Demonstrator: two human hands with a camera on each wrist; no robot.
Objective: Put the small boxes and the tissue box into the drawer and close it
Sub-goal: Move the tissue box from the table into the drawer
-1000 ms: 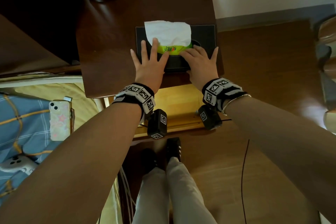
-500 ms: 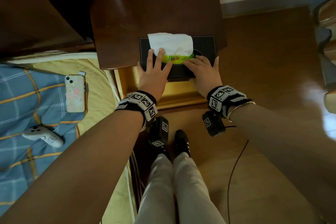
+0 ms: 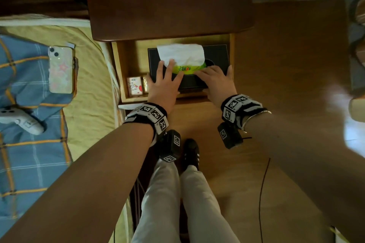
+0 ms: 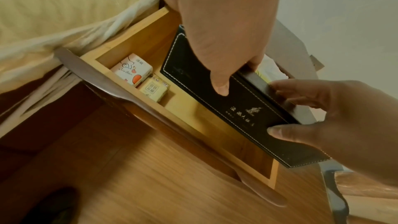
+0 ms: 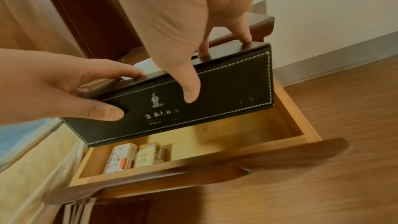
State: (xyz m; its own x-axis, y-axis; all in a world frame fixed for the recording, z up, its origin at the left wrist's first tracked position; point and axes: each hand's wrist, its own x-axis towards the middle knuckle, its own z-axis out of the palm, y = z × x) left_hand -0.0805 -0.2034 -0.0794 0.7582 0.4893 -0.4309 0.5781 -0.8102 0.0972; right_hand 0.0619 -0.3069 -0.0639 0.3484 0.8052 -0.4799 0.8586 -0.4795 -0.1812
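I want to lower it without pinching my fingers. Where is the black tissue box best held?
Hold the tissue box by its long sides from above, as the left hand and right hand do: thumbs on the near face, fingers over the top. The ends nearly fill the drawer.

Counts: 1 black tissue box, 1 white tissue sticking out of it. 2 small boxes side by side in near-left corner of 1 open drawer. 2 hands: left hand, right hand. On bed at left: 1 phone, 1 white game controller. 1 nightstand.
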